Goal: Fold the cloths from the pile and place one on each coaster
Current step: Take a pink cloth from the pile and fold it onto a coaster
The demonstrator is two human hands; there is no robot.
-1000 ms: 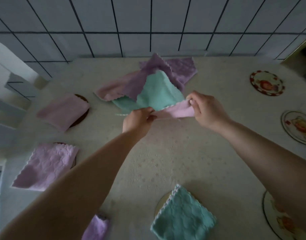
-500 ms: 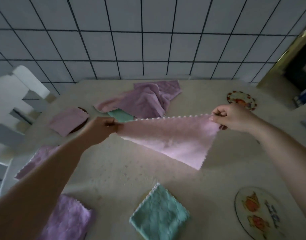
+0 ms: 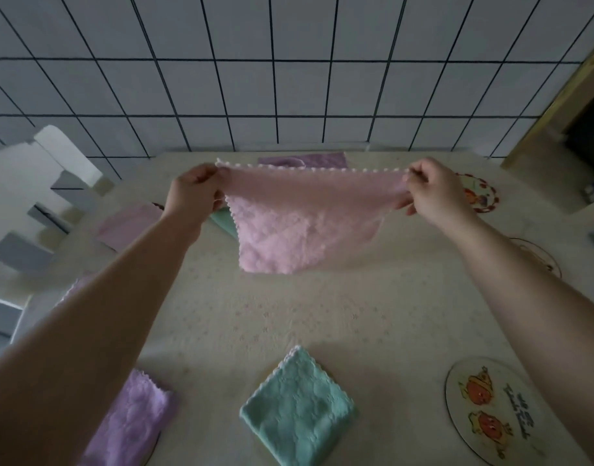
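Head view looks down over two bare forearms reaching out above a cream table set against a white tiled wall; the left hand pinches one top corner of a pink cloth and the right hand pinches the other, fingers curled round the scalloped edge, so the cloth is stretched taut between them and hangs in the air above the table, its lower part draping down and touching nothing that can be seen; behind it, at the far edge of the table, a purple cloth of the pile shows above the held edge, and a teal cloth peeks out just beside the left wrist; on the left side a folded pink cloth lies on a dark coaster whose rim just shows; near the bottom left a folded purple cloth lies on another coaster, partly hidden by the left forearm; at the near centre a folded teal cloth lies flat, and whatever is under it cannot be made out; a bare round coaster with orange figures sits at the near right; a red-patterned coaster lies just behind the right hand, and another coaster is mostly hidden by the right forearm; a white chair stands left of the table.
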